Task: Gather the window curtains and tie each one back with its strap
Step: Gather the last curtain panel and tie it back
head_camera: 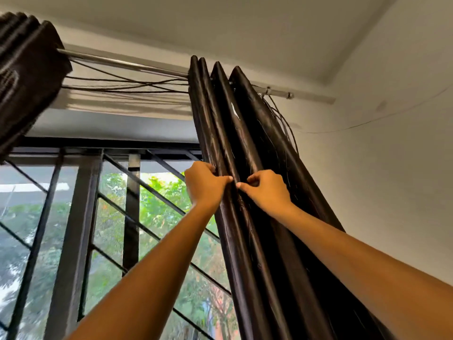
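A dark brown right curtain [235, 123] hangs in tight folds from a metal rod [127, 63], bunched toward the right wall. My left hand [204, 185] grips the curtain's left folds, its fingers curled into the fabric. Beside it, my right hand [267, 190] pinches a middle fold, thumb against fingers. The two hands nearly touch. A second dark curtain, the left curtain [27, 79], hangs gathered at the far left of the rod. No strap shows in view.
Loose dark threads [127, 85] sag between the two curtains under the rod. A black window grille [132, 212] with diagonal bars stands behind, with green trees outside. A white wall [382, 155] lies right of the curtain, with a thin wire across it.
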`<state>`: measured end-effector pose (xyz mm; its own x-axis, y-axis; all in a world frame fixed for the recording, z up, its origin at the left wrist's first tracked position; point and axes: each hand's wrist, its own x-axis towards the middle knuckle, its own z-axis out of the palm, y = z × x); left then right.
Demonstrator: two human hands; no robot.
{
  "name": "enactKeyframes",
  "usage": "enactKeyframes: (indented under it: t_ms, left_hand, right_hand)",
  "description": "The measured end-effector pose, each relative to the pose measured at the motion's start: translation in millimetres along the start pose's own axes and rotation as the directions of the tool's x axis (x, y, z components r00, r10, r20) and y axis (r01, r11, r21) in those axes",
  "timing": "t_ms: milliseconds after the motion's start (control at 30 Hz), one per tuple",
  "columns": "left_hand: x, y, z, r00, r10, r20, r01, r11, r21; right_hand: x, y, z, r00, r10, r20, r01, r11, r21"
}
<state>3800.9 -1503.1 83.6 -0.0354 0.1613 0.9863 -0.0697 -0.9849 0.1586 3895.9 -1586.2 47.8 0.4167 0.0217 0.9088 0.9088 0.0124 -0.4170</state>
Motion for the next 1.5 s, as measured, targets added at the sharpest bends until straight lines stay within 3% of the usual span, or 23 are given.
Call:
enactKeyframes:
  t_ms: [167,300,467,667,767,833,900,967,1100,1267,1500]
  left_hand:
    - [11,-10,6,0.998,-0.017,-0.052,0.021,0.996,0.087]
    - [13,-6,5,0.996,0.028,-0.081,-0.030,0.999,-0.024]
    - [23,16,14,0.991,0.028,-0.128,-0.037,0.997,-0.074]
    - [27,17,25,0.984,-0.041,-0.173,0.050,0.998,0.049]
    - [32,17,27,0.988,-0.029,-0.149,0.042,0.995,0.090]
    - [33,18,27,0.992,-0.024,-0.121,0.037,0.994,0.104]
    - [35,19,25,0.995,-0.022,-0.098,0.033,0.993,0.111]
    - [35,19,23,0.997,-0.019,-0.073,0.028,0.993,0.112]
    - [38,13,15,0.998,-0.037,-0.050,0.042,0.995,0.093]
    - [38,3,-5,0.993,-0.105,-0.051,0.103,0.994,-0.032]
    - [34,10,-8,0.993,-0.109,0.038,0.114,0.977,-0.181]
  right_hand:
    - [9,6,15,0.999,-0.033,-0.006,0.033,0.999,0.001]
    - [12,9,10,0.995,-0.097,-0.016,0.098,0.993,0.066]
    - [10,-2,15,0.946,-0.289,0.145,0.288,0.957,0.027]
    - [24,8,4,0.915,-0.275,0.296,0.265,0.961,0.075]
    - [39,25,-8,0.971,-0.231,0.054,0.223,0.967,0.125]
    - [47,33,-13,0.978,-0.206,-0.027,0.206,0.979,0.002]
    - [54,37,-12,0.991,-0.130,0.037,0.131,0.991,-0.041]
    - [58,33,-10,0.993,-0.095,0.065,0.092,0.995,0.045]
    - [63,15,-7,0.987,-0.146,0.069,0.137,0.983,0.119]
    - [62,-27,19,0.949,-0.256,0.184,0.236,0.964,0.121]
    - [53,-43,11,0.911,-0.303,0.281,0.249,0.945,0.213]
